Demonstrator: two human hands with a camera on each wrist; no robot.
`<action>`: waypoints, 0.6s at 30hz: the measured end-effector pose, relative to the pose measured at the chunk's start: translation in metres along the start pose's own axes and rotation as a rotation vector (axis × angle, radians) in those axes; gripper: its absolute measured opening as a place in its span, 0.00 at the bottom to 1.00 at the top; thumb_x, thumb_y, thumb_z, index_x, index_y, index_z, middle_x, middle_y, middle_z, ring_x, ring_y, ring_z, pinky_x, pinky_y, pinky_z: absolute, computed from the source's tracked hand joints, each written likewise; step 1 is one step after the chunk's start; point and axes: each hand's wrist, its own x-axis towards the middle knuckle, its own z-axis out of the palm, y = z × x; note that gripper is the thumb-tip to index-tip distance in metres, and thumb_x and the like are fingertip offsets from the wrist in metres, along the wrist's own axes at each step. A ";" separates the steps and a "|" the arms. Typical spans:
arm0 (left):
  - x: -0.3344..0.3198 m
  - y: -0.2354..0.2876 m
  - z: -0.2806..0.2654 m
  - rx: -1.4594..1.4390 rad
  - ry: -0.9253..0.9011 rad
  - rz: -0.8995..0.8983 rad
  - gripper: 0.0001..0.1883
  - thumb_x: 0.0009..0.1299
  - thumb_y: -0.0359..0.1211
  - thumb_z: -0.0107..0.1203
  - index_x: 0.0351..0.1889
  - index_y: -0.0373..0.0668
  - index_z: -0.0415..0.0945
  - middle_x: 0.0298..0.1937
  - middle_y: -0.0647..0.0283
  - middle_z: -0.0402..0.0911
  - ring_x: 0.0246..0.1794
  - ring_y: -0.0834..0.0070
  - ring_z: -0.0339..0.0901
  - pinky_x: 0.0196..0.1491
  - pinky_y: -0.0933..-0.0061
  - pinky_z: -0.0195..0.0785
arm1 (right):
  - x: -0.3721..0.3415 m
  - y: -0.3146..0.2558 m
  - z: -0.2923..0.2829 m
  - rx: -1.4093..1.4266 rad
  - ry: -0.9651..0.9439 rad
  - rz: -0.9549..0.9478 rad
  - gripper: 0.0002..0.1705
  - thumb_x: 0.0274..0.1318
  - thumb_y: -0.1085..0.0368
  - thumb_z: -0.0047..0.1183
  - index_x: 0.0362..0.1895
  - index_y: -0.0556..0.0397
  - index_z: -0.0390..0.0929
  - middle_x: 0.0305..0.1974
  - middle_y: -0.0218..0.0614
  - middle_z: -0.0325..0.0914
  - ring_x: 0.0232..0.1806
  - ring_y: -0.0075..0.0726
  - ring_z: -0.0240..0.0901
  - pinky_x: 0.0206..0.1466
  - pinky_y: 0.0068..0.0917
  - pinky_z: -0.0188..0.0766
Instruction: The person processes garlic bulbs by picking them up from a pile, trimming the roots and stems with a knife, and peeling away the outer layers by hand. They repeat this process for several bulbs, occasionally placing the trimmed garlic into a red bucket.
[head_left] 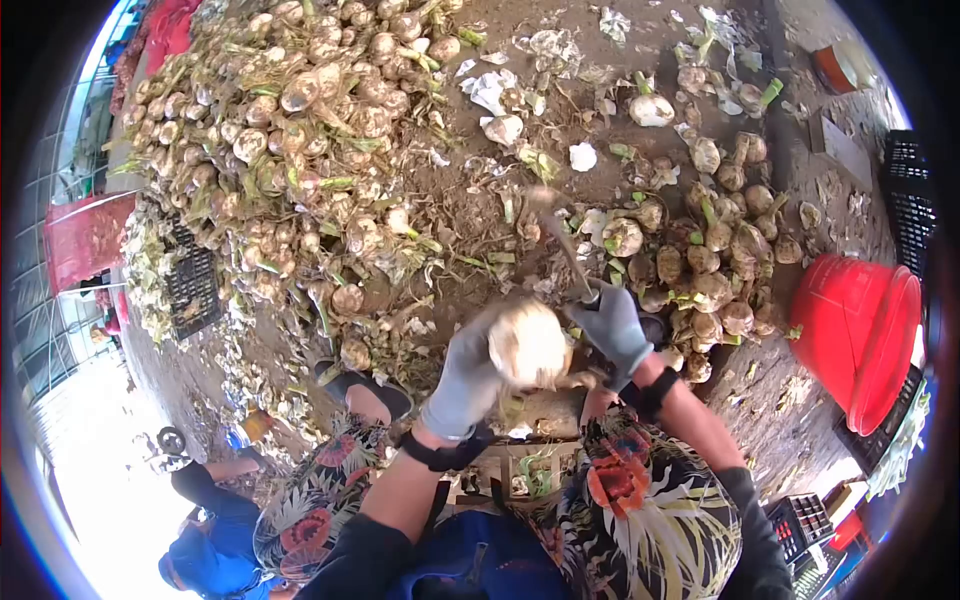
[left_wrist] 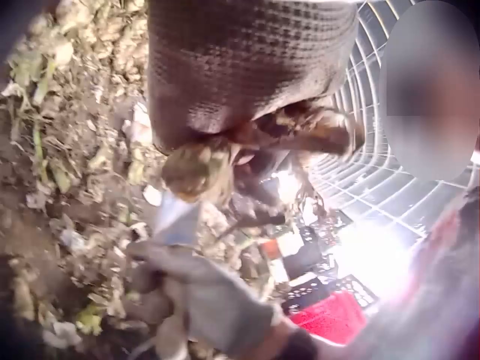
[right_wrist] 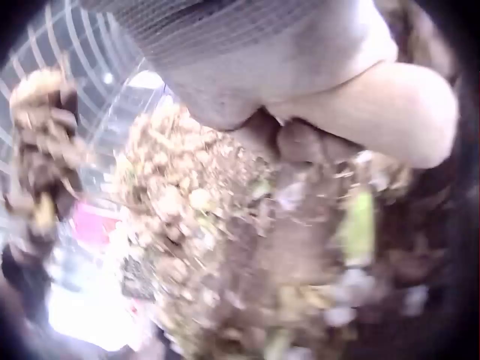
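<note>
In the head view my gloved left hand (head_left: 466, 378) grips a large pale garlic bulb (head_left: 527, 345) in front of my lap. Roots and a cut stem of the garlic (left_wrist: 191, 172) show below that glove in the left wrist view. Close to the bulb on its right, my gloved right hand (head_left: 612, 328) holds a knife (head_left: 566, 250), its blade slanting up and left over the soil. The left wrist view shows the knife blade (left_wrist: 177, 219) just under the garlic. The right wrist view shows the right glove (right_wrist: 277, 67) from close by; the knife is hidden there.
A big heap of untrimmed garlic (head_left: 300, 110) covers the ground at the left. A smaller garlic pile (head_left: 715, 260) lies at the right, near a red bucket (head_left: 850, 335). Black crates (head_left: 910, 195) stand at the far right. Another person (head_left: 215, 545) sits at lower left.
</note>
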 end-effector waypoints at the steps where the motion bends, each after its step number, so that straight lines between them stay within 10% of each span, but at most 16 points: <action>1: 0.012 0.001 0.002 -0.031 0.035 0.002 0.26 0.68 0.22 0.52 0.65 0.32 0.67 0.60 0.54 0.79 0.59 0.68 0.79 0.64 0.64 0.72 | -0.004 0.008 0.004 0.396 -0.035 -0.118 0.14 0.61 0.61 0.62 0.47 0.57 0.84 0.32 0.29 0.85 0.34 0.28 0.81 0.39 0.28 0.76; 3: 0.030 -0.010 -0.006 0.049 0.042 -0.027 0.27 0.65 0.19 0.51 0.65 0.34 0.69 0.59 0.58 0.79 0.59 0.70 0.77 0.66 0.65 0.70 | -0.011 -0.019 -0.002 0.842 -0.241 0.008 0.19 0.66 0.63 0.59 0.57 0.60 0.80 0.44 0.32 0.83 0.44 0.24 0.77 0.49 0.23 0.74; 5: 0.039 -0.026 -0.017 0.832 0.020 0.464 0.25 0.65 0.15 0.48 0.60 0.39 0.75 0.56 0.61 0.80 0.55 0.71 0.80 0.66 0.70 0.69 | -0.007 -0.032 -0.014 0.898 -0.319 0.031 0.19 0.67 0.63 0.58 0.56 0.61 0.80 0.47 0.34 0.83 0.47 0.25 0.77 0.52 0.25 0.74; 7: 0.037 -0.022 -0.025 0.879 0.097 0.611 0.18 0.73 0.23 0.50 0.60 0.41 0.76 0.56 0.60 0.78 0.53 0.70 0.80 0.61 0.70 0.73 | -0.008 -0.042 -0.014 0.948 -0.334 0.088 0.18 0.65 0.63 0.61 0.55 0.60 0.80 0.46 0.34 0.83 0.46 0.25 0.78 0.51 0.25 0.75; 9: 0.026 -0.010 -0.025 0.219 0.516 -0.026 0.18 0.77 0.33 0.52 0.62 0.36 0.72 0.55 0.56 0.77 0.52 0.70 0.80 0.56 0.68 0.77 | -0.009 -0.047 -0.007 0.679 -0.212 -0.162 0.16 0.61 0.66 0.64 0.52 0.58 0.82 0.46 0.33 0.84 0.44 0.23 0.78 0.48 0.24 0.76; 11: 0.033 -0.011 -0.031 -0.353 0.105 -0.272 0.26 0.76 0.44 0.53 0.64 0.34 0.66 0.51 0.60 0.79 0.44 0.71 0.79 0.48 0.64 0.79 | -0.008 -0.053 0.005 0.661 -0.287 -0.192 0.14 0.57 0.69 0.67 0.48 0.57 0.84 0.37 0.28 0.85 0.37 0.21 0.77 0.42 0.24 0.76; 16: 0.038 -0.019 -0.038 -0.287 0.053 -0.215 0.23 0.73 0.31 0.52 0.64 0.32 0.65 0.48 0.61 0.79 0.44 0.72 0.79 0.51 0.66 0.77 | -0.009 -0.060 0.007 0.092 0.005 -0.192 0.16 0.53 0.60 0.65 0.44 0.52 0.83 0.31 0.43 0.83 0.32 0.42 0.82 0.38 0.35 0.75; 18: 0.041 -0.012 -0.038 -0.309 0.033 -0.244 0.25 0.71 0.30 0.52 0.65 0.32 0.64 0.47 0.61 0.79 0.44 0.73 0.79 0.51 0.68 0.76 | -0.006 -0.056 0.002 0.048 -0.011 -0.186 0.15 0.53 0.62 0.65 0.44 0.54 0.82 0.31 0.40 0.84 0.33 0.31 0.80 0.39 0.30 0.75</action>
